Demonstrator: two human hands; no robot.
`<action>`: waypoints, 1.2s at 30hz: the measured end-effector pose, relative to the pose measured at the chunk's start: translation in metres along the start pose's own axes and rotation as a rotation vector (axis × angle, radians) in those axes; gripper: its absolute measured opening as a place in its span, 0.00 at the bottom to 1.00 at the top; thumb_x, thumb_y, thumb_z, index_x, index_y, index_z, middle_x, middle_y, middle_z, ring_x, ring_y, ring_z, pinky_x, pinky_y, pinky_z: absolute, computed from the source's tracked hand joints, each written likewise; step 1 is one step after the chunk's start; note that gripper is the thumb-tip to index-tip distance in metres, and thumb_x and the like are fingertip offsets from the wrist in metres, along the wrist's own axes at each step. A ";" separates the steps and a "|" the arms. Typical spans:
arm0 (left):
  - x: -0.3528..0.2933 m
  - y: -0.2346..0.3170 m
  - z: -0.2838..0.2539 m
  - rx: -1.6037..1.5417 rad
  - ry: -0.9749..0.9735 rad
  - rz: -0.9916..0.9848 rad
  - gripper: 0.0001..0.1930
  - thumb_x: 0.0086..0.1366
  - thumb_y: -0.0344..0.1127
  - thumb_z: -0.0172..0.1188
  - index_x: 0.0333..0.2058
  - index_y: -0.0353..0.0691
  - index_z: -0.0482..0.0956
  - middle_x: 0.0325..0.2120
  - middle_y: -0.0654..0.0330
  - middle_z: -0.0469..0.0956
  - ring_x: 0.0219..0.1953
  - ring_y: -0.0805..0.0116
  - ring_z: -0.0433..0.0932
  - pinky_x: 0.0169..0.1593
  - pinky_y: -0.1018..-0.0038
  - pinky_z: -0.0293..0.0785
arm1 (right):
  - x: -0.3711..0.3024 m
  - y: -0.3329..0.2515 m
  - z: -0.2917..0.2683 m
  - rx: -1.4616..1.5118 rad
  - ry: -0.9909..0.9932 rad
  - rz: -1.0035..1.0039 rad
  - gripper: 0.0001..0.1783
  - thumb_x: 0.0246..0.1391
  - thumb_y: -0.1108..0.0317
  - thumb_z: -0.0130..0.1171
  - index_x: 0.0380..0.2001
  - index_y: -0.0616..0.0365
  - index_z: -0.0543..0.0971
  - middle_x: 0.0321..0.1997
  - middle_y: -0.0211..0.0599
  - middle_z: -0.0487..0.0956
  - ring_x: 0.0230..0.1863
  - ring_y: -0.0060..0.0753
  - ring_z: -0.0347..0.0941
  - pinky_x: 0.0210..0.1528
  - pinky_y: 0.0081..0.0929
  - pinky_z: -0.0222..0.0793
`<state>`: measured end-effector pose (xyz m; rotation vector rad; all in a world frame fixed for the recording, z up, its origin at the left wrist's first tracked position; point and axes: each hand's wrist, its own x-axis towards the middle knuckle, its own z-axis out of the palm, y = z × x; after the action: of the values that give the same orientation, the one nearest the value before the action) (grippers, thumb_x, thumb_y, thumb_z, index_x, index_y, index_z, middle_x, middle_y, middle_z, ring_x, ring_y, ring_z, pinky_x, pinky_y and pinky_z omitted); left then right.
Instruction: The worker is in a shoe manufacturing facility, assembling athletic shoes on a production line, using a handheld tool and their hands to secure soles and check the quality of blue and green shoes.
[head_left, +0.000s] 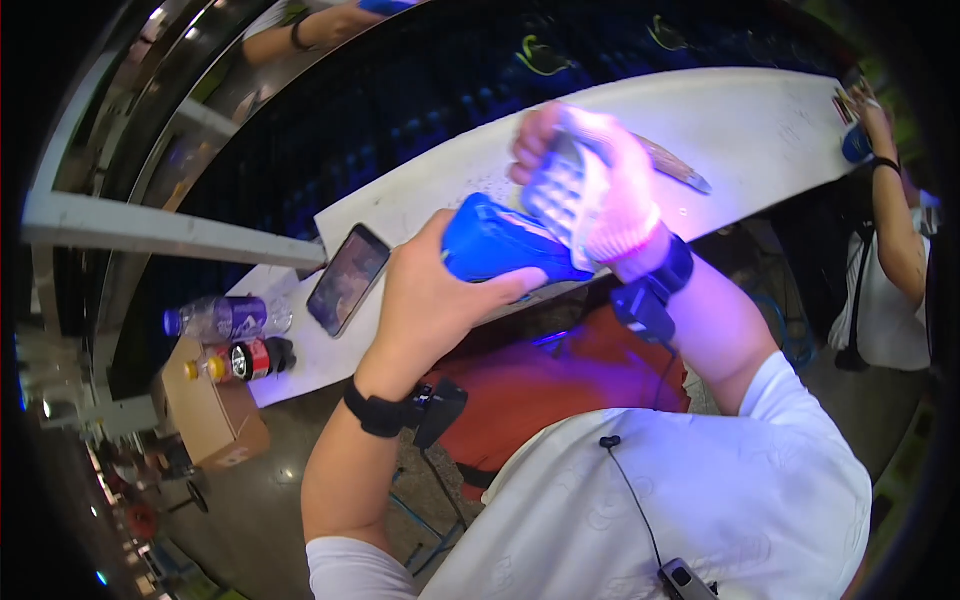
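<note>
My left hand is wrapped round a blue, rounded, hollow-looking piece, its thumb along the near side. The kind of piece is not clear. Close above its right end is my right hand, in a pale knit glove with a ribbed cuff. The right fingers are curled in, and a pale, grid-patterned surface shows below them. Whether this is part of the glove or a separate thing I cannot tell. Bright violet light and blur hide what the right fingers hold.
A white worktop carries a phone, a brown pointed tool and plastic bottles. A cardboard box is at the left, near a metal bar. Another person's arm reaches in at the right, beside a blue piece.
</note>
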<state>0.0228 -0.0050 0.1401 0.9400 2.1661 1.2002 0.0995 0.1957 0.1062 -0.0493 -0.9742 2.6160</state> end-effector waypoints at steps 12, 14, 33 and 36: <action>0.037 0.035 0.020 0.174 -0.006 0.040 0.29 0.53 0.45 0.82 0.45 0.31 0.81 0.33 0.53 0.87 0.34 0.64 0.88 0.40 0.70 0.83 | 0.016 -0.032 0.005 -0.783 -0.272 -0.067 0.15 0.70 0.53 0.57 0.39 0.55 0.76 0.36 0.22 0.71 0.40 0.16 0.64 0.44 0.21 0.65; 0.046 0.040 0.027 0.222 0.007 0.149 0.32 0.50 0.53 0.83 0.41 0.31 0.81 0.26 0.49 0.86 0.30 0.54 0.89 0.37 0.65 0.84 | 0.011 -0.039 -0.006 -0.812 -0.270 -0.155 0.18 0.71 0.50 0.56 0.39 0.55 0.75 0.36 0.24 0.71 0.40 0.17 0.64 0.44 0.21 0.65; 0.025 0.087 -0.002 0.811 -0.334 0.778 0.47 0.40 0.56 0.83 0.57 0.36 0.78 0.55 0.42 0.79 0.58 0.45 0.80 0.53 0.58 0.82 | -0.127 -0.065 -0.017 -1.340 -0.298 -0.396 0.51 0.53 0.52 0.74 0.72 0.68 0.65 0.74 0.64 0.68 0.73 0.65 0.67 0.72 0.46 0.67; -0.018 0.034 -0.010 0.016 -0.381 0.257 0.55 0.43 0.51 0.87 0.66 0.41 0.65 0.74 0.38 0.55 0.73 0.46 0.63 0.73 0.54 0.63 | -0.113 -0.021 -0.056 -1.635 -0.240 -0.314 0.53 0.53 0.45 0.73 0.71 0.70 0.65 0.72 0.63 0.70 0.73 0.66 0.67 0.73 0.52 0.64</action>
<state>0.0384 -0.0112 0.1763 1.3636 1.7947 1.0148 0.2208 0.2078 0.0667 0.0239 -2.5742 0.9631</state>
